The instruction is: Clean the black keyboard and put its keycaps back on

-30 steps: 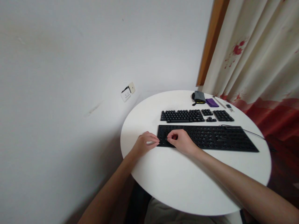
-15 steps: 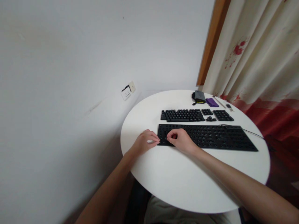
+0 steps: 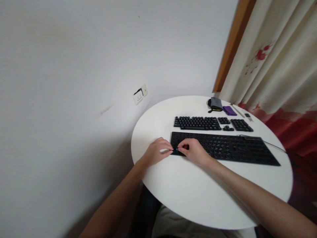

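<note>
A black keyboard base without its keycaps lies across a round white table. Behind it the loose black keycaps are laid out in rows like a keyboard. My left hand rests at the base's left end, fingers curled and fingertips touching its edge. My right hand sits on the left part of the base, thumb and fingers pinched together close to the left fingertips. Whatever either pinch holds is too small to make out.
A grey pouch, a purple item and a thin stick lie at the table's far edge. A cable leaves the keyboard to the right. A wall with a socket is at left, and a curtain at right.
Both hands stay at the keyboard's left end, and their fingertips have drawn closer together. The view has shifted slightly.
</note>
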Demonstrator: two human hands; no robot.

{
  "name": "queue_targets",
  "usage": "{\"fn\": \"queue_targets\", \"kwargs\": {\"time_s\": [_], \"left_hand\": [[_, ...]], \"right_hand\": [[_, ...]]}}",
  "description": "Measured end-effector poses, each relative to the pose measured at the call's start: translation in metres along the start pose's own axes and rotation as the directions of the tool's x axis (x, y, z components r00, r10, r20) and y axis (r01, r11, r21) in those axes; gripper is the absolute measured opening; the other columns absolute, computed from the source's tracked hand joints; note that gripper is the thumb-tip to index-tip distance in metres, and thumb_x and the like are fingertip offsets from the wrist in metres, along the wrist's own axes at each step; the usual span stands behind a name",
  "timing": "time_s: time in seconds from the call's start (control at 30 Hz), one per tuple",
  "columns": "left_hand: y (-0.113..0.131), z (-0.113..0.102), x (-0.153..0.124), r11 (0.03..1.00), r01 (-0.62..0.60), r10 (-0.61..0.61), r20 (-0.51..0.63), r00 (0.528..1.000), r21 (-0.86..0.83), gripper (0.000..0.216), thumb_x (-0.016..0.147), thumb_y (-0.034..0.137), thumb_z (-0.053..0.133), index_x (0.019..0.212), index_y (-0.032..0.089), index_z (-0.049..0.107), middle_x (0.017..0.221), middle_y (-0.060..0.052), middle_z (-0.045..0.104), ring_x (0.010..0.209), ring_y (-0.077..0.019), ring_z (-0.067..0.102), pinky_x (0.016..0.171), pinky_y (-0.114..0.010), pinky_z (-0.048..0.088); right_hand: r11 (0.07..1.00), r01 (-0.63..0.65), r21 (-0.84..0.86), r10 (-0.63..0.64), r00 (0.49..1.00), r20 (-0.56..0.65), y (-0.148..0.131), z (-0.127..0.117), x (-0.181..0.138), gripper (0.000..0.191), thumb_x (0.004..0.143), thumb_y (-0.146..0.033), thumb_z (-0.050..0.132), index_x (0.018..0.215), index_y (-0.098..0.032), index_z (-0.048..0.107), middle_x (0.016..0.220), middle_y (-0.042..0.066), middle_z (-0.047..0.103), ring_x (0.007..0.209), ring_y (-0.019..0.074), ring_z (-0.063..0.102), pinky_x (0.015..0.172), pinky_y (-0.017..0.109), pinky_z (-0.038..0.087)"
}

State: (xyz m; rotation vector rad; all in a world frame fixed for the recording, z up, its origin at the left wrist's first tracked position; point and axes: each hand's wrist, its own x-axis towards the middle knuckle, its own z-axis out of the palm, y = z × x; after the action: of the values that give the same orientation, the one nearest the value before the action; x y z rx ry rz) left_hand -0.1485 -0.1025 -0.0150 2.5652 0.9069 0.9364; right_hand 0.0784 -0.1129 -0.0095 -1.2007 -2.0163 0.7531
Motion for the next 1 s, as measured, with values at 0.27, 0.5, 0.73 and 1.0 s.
{"fn": "queue_targets", "kwargs": {"time_s": [0.27, 0.5, 0.73, 1.0], "left_hand": [[-0.001, 0.001, 0.001, 0.999, -0.052, 0.053, -0.037, 0.998, 0.015, 0.007, 0.089, 0.021, 0.067, 0.09, 0.022, 0.074, 0.09, -0.003, 0.075, 0.085, -0.0175, 0.065, 0.081, -0.033, 0.05], [-0.002, 0.002, 0.0, 0.998, -0.057, 0.058, -0.036, 0.998, 0.03, 0.007, 0.089, 0.02, 0.068, 0.091, 0.022, 0.074, 0.091, -0.003, 0.075, 0.087, -0.0176, 0.065, 0.082, -0.034, 0.051], [-0.002, 0.003, 0.0, 0.998, -0.058, 0.059, -0.045, 0.997, 0.014, 0.007, 0.089, 0.018, 0.068, 0.089, 0.022, 0.073, 0.091, -0.002, 0.075, 0.086, -0.0171, 0.065, 0.082, -0.033, 0.051], [-0.005, 0.004, -0.001, 0.998, -0.055, 0.056, -0.026, 0.998, 0.012, 0.007, 0.089, 0.018, 0.067, 0.089, 0.022, 0.073, 0.092, -0.003, 0.074, 0.088, -0.0172, 0.064, 0.082, -0.033, 0.051]], "right_hand": [[0.989, 0.106, -0.103, -0.105, 0.994, 0.013, -0.007, -0.003, -0.002, 0.012, 0.083, -0.009, 0.069, 0.082, -0.019, 0.076, 0.085, 0.004, 0.074, 0.081, 0.0185, 0.063, 0.076, 0.03, 0.046], [0.922, 0.257, -0.289, -0.25, 0.966, 0.063, -0.012, -0.001, -0.007, 0.012, 0.088, -0.011, 0.065, 0.086, -0.017, 0.075, 0.088, 0.007, 0.071, 0.088, 0.0208, 0.059, 0.082, 0.032, 0.046], [0.845, 0.306, -0.438, -0.27, 0.952, 0.145, -0.02, -0.004, -0.007, 0.015, 0.086, -0.008, 0.065, 0.079, -0.018, 0.074, 0.087, 0.006, 0.069, 0.087, 0.0198, 0.055, 0.079, 0.032, 0.042], [0.826, 0.32, -0.463, -0.277, 0.947, 0.161, -0.021, -0.005, -0.01, 0.013, 0.087, -0.013, 0.065, 0.08, -0.019, 0.075, 0.094, 0.006, 0.067, 0.09, 0.0208, 0.054, 0.078, 0.034, 0.042]]}}
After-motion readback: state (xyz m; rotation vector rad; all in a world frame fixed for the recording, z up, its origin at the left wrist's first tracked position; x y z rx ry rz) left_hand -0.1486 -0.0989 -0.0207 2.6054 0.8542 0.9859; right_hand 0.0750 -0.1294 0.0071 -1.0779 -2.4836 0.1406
